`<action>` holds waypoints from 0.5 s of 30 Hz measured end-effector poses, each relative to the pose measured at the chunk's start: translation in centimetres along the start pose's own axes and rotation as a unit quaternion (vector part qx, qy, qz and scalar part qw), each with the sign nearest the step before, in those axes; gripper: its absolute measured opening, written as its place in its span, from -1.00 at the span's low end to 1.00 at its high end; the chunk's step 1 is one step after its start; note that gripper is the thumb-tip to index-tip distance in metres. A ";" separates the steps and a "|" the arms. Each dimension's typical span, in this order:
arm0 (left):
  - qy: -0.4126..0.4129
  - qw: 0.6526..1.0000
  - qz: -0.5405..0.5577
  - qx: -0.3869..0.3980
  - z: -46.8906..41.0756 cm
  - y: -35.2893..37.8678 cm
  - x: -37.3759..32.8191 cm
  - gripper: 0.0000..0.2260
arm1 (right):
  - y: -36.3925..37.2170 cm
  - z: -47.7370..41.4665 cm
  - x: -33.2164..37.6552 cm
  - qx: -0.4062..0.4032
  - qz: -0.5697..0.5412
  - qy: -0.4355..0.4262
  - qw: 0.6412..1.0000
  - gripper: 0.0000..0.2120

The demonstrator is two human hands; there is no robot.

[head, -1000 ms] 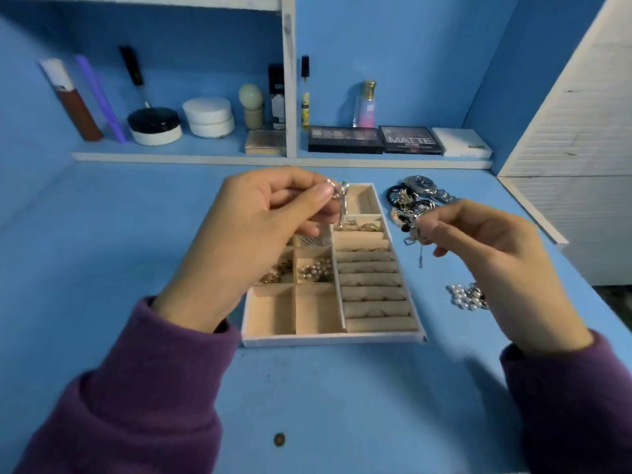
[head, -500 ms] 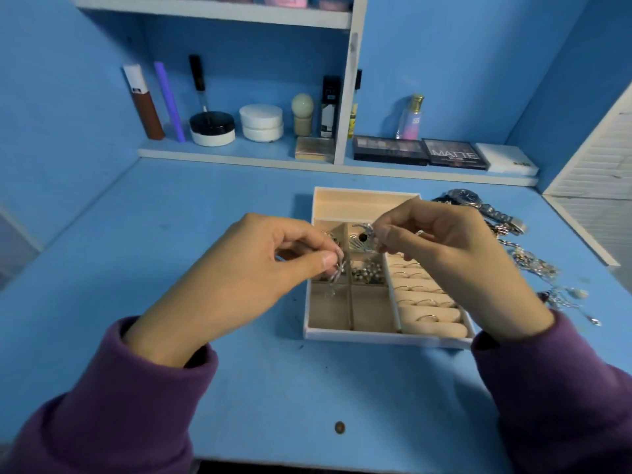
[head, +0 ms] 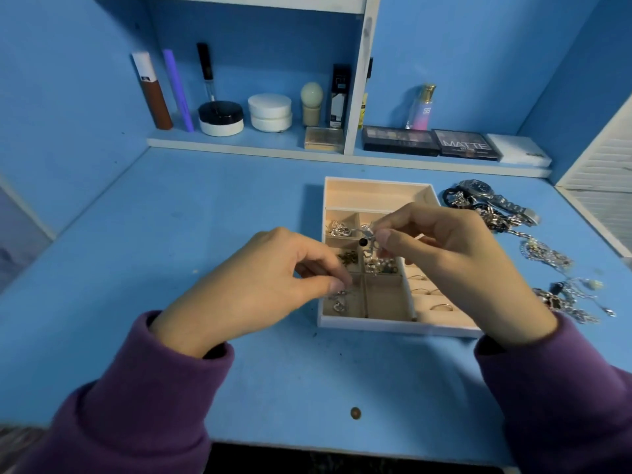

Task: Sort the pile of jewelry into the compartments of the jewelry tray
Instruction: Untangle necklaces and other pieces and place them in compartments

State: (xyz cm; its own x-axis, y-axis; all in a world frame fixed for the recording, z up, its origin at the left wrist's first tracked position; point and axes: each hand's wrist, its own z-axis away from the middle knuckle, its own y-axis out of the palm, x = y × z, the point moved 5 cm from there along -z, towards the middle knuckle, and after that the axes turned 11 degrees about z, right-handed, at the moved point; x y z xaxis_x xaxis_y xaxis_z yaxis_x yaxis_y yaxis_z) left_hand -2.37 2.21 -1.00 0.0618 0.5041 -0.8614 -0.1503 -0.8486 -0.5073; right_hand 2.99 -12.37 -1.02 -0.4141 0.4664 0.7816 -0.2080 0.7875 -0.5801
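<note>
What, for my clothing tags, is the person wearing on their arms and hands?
The left sleeve and right sleeve are long, purple, of soft plain fabric, ending in wide cuffs at the wrists; a dark inner layer shows at each cuff edge. The left hand and right hand are bare: no gloves, rings or watch visible.

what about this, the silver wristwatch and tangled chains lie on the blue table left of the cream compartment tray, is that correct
No: the head view shows the silver wristwatch and tangled chains lying on the blue table right of the cream compartment tray.
</note>
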 end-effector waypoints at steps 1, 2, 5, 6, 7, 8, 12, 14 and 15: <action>0.007 1.000 0.007 -0.012 -0.1 -0.2 0.1 -0.90 | -0.1 -0.1 -0.1 -0.005 0.006 0.001 1.000 -0.91; 0.018 0.999 0.016 -0.029 -0.2 -0.5 0.0 -0.90 | -0.3 -0.2 -0.2 -0.013 0.011 0.002 1.000 -0.91; 0.052 0.995 0.046 -0.073 -0.8 -1.3 -0.6 -0.92 | -1.0 -0.6 -0.7 -0.046 0.036 0.008 0.998 -0.91; 0.064 0.993 0.054 -0.082 -1.0 -1.5 -1.1 -0.92 | -1.2 -0.8 -1.0 -0.056 0.055 0.011 0.997 -0.91; 0.075 0.991 0.060 -0.089 -1.2 -1.6 -1.5 -0.91 | -1.3 -0.9 -1.4 -0.060 0.078 0.014 0.995 -0.91; 0.085 0.990 0.065 -0.096 -1.4 -1.6 -2.0 -0.91 | -1.2 -1.0 -1.7 -0.059 0.101 0.015 0.993 -0.91; 0.107 0.984 0.094 -0.110 -2.5 -1.7 -3.1 -0.90 | -0.4 -1.1 -2.7 -0.051 0.216 -0.008 0.975 -0.94; 0.115 0.982 0.101 -0.113 -3.0 -1.7 -3.6 -0.90 | -0.7 -0.8 -2.9 -0.052 0.246 -0.014 0.968 -0.94; 0.117 0.981 0.102 -0.113 -3.3 -1.6 -3.7 -0.90 | -1.1 -0.6 -3.0 -0.053 0.241 -0.015 0.969 -0.94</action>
State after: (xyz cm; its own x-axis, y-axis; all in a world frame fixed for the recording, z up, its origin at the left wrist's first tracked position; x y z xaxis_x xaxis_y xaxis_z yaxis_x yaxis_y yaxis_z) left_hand 0.84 1.12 2.95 0.2828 0.2915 -0.9138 0.0385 -0.9554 -0.2929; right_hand 5.02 -14.38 -2.63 -0.4659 0.7798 0.4180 0.1077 0.5189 -0.8480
